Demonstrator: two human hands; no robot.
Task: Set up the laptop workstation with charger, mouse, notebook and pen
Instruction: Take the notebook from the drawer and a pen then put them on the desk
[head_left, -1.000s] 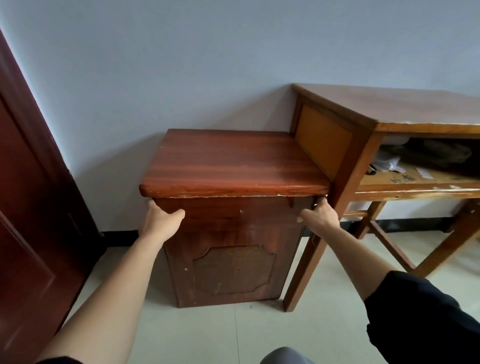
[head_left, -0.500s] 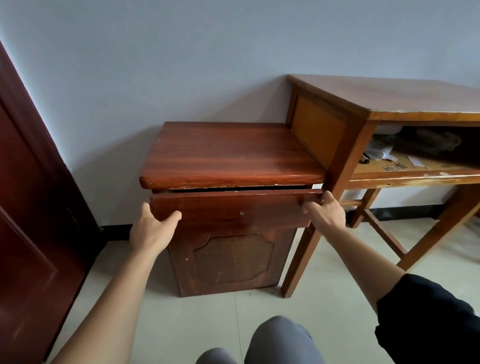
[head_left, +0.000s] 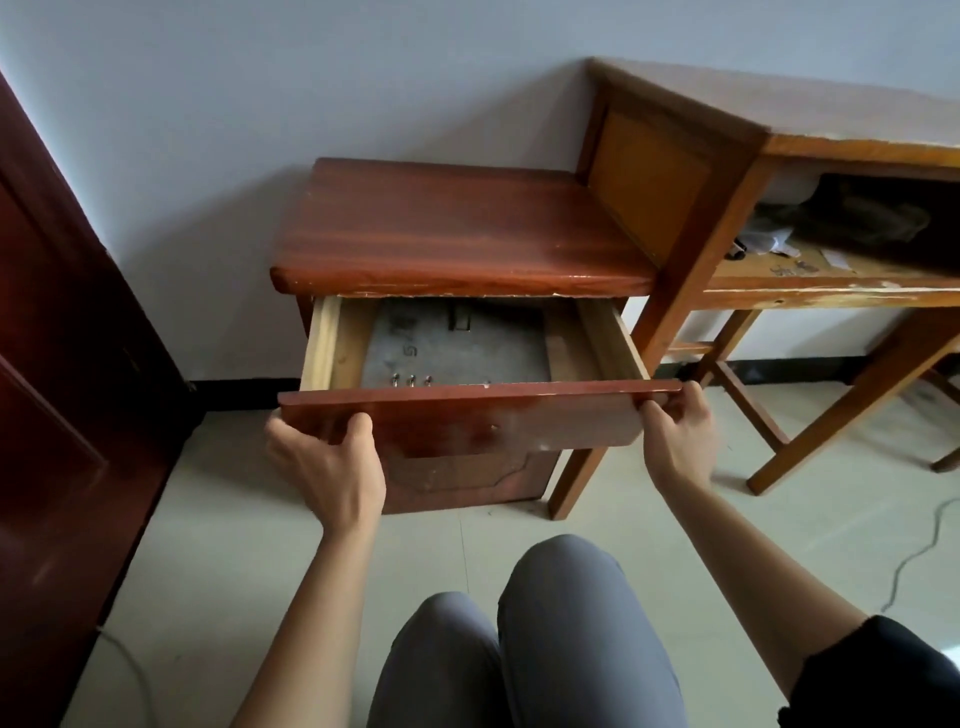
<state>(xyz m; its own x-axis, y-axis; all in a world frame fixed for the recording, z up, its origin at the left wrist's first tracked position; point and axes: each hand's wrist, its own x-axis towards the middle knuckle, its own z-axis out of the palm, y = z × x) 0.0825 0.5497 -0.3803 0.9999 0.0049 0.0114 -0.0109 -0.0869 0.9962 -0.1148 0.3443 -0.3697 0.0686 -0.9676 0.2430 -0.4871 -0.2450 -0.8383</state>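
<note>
A reddish wooden cabinet (head_left: 457, 234) stands against the wall. Its top drawer (head_left: 467, 410) is pulled far out. My left hand (head_left: 327, 462) grips the left end of the drawer front from below. My right hand (head_left: 675, 441) grips the right end. Inside the drawer lies a flat grey sheet (head_left: 457, 343), and three small metal screw ends (head_left: 410, 381) show at the inner front. No laptop, charger, mouse, notebook or pen shows in the drawer.
A lighter wooden desk (head_left: 779, 114) touches the cabinet on the right; its shelf (head_left: 831, 275) holds papers and dark clutter. A dark red door (head_left: 57, 364) is at the left. My grey-trousered knees (head_left: 519, 639) are below. A cable (head_left: 919, 551) lies on the tiled floor at right.
The drawer went from shut to slightly open to pulled far out toward me. Both hands moved back with its front. My knees came into view.
</note>
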